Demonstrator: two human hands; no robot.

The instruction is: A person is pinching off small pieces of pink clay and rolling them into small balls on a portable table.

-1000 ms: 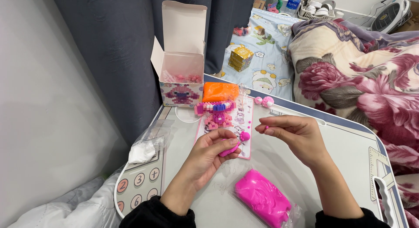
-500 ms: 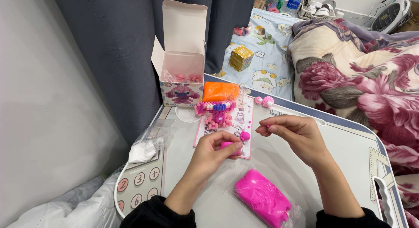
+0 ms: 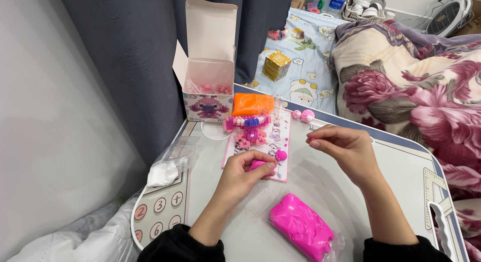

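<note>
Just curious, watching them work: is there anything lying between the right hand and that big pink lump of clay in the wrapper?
Nothing visible does. The right hand hovers above bare table, and the pink clay lump lies nearer the person, with only tabletop between.

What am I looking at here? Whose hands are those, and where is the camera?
The camera sits on a person's head and looks down, so you see that person's own two hands over a small white table. There is no machine.

The left hand pinches a small pink lump, pressing it against a printed sheet. The right hand holds a tiny pink bit between its fingertips, up off the table.

On the sheet stands a pink figure of small blocks. Behind it lie an orange packet and an open box. Near the person lies a bag of bright pink clay, and at the left a bag with white clay.
</note>
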